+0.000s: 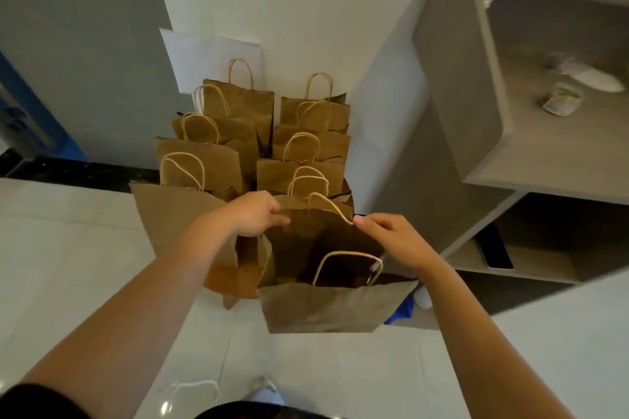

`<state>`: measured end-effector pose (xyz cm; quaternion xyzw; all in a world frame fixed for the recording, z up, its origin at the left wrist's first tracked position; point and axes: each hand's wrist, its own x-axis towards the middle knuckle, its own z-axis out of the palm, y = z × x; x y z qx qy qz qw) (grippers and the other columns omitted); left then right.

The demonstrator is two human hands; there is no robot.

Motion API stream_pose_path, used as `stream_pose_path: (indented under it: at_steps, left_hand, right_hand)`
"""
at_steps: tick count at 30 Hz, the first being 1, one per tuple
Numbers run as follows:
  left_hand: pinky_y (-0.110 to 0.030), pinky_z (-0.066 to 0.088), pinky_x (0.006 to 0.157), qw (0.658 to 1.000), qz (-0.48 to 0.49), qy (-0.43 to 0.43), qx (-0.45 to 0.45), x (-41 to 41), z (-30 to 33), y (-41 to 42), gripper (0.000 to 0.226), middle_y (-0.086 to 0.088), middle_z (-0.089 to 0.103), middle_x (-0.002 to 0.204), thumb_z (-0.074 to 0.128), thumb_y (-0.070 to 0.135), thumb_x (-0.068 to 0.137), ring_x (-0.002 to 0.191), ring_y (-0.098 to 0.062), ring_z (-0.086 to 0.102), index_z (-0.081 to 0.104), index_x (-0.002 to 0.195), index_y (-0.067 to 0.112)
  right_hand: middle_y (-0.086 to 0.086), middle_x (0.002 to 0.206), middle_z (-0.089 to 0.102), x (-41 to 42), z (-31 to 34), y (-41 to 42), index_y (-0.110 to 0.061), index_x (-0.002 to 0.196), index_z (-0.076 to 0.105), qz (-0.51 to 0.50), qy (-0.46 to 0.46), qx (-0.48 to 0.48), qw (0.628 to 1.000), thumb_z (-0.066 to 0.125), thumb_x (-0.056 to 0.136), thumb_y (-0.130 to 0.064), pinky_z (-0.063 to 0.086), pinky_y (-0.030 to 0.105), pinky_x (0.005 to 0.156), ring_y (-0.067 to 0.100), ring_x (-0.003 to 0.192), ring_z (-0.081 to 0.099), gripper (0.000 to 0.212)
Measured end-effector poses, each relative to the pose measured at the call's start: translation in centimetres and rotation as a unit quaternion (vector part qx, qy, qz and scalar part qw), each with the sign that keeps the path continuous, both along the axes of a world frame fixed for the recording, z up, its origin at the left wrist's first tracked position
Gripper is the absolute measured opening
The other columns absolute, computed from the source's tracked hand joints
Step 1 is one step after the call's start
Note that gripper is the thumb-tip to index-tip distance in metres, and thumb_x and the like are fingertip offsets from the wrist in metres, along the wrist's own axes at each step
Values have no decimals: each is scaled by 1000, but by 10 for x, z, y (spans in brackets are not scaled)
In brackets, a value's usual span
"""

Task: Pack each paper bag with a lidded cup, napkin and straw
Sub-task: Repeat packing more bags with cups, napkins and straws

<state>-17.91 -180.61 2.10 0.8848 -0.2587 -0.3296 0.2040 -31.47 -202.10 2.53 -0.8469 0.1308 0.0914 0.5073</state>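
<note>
Two hands work the nearest paper bag [337,306], standing on the floor in front of two bag rows [258,133]. Left hand [253,214] grips its far rim; right hand [391,241] fingers pinch the handle loop [332,206]. Spread evenly to avoid tearing.

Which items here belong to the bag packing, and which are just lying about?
Job:
front bag, held open by left hand and right hand
bag rows behind

Lying about:
jar on shelf
white sheet on wall
dark tablet

No cup, napkin or straw visible.
</note>
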Motion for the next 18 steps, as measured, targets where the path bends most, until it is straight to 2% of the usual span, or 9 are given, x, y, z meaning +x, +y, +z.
stream_pose_path:
  at_steps: [3,5,7,10,12,14,16,18]
  left_hand:
    - [-24,41,59,1000,-4,-9,-20,-18,39,-16,25,-3,56,70,52,30,95,60,-12,52,64,80,16]
    - [-22,45,58,999,-16,-20,-25,-32,67,-28,23,-5,62,78,51,30,96,62,-11,57,65,84,16]
    - [-23,51,63,999,-28,-23,-27,-48,96,-44,23,-6,67,88,50,31,96,72,-15,64,66,88,17]
    - [-28,56,70,997,-41,-32,-56,-71,140,-76,23,-5,69,87,50,31,96,82,-22,69,66,89,16]
    - [-30,57,73,994,-52,-47,-79,-89,169,-101,22,-3,68,83,50,29,96,81,-22,69,65,86,16]
    - [-32,57,75,990,-59,-67,-106,-105,196,-127,21,-6,68,87,50,28,96,81,-21,69,65,91,14]
    - [-32,58,72,984,-67,-97,-134,-117,222,-152,21,-8,68,89,49,27,97,79,-20,69,64,93,13]
    - [-29,57,65,976,-80,-122,-160,-121,248,-176,21,-8,68,86,48,26,98,73,-19,69,63,90,14]
  right_hand:
    - [-4,92,67,-23,32,-11,-26,94,65,25,-11,-15,1000,56,88,-39,47,20,81,9,90,63,17]
    - [2,88,69,-38,57,-24,-22,92,67,37,-18,-66,997,58,91,-30,49,26,82,14,85,65,12]
    - [10,80,67,-53,86,-41,-14,84,69,37,-29,-131,990,56,93,-22,48,33,79,17,77,61,18]
    - [16,78,64,-78,133,-70,-4,84,69,5,-34,-187,982,53,95,-19,45,35,76,19,74,58,24]
    - [14,79,64,-94,166,-88,-5,85,69,-25,-46,-203,978,52,95,-19,45,33,78,19,77,59,24]
    - [9,74,62,-108,199,-105,-9,77,67,-51,-71,-230,969,53,94,-17,46,31,77,16,73,57,24]
    - [4,72,61,-116,228,-122,-7,74,67,-87,-105,-253,958,54,93,-15,46,30,73,15,68,54,24]
    - [9,77,59,-119,253,-143,2,84,68,-131,-135,-275,943,54,92,-15,44,30,70,18,70,52,23]
